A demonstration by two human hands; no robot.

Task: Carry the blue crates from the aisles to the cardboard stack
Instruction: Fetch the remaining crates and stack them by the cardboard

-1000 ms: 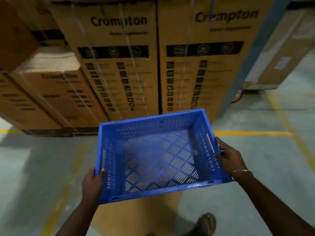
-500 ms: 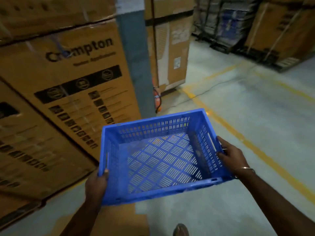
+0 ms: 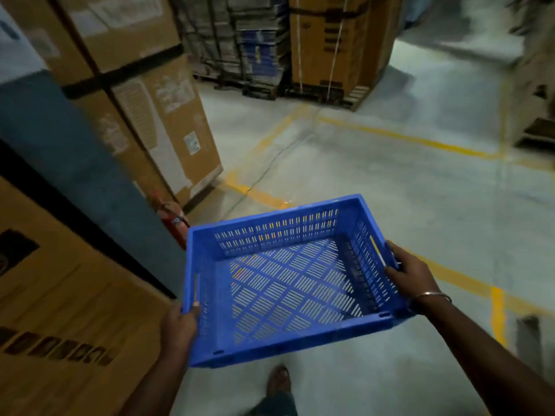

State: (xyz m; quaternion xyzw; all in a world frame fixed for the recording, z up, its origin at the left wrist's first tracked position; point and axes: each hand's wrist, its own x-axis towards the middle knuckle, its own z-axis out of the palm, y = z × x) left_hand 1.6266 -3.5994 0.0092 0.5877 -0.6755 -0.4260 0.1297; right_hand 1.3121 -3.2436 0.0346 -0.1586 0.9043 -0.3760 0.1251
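So there's an empty blue crate being held up off the floor, out in front of the person at about waist level, both hands on it. Left hand grips the left side wall near the close corner, thumb hooked over the rim by the handle slot and the rest of the fingers curled underneath (can't really see those). Right hand holds the right side wall at its handle slot, fingers wrapped around the rim, and there's a thin metal bangle on that wrist.

The crate sits a bit tilted in the view, with the slotted bottom fully visible and nothing inside. Below it is grey concrete floor with yellow painted lines. Big cardboard boxes are stacked on the left beside a blue-grey pillar, with a red fire extinguisher at its base, just beside the crate's far left corner. Further back there are strapped stacks of flattened cardboard on pallets. A foot shows under the crate's near edge.
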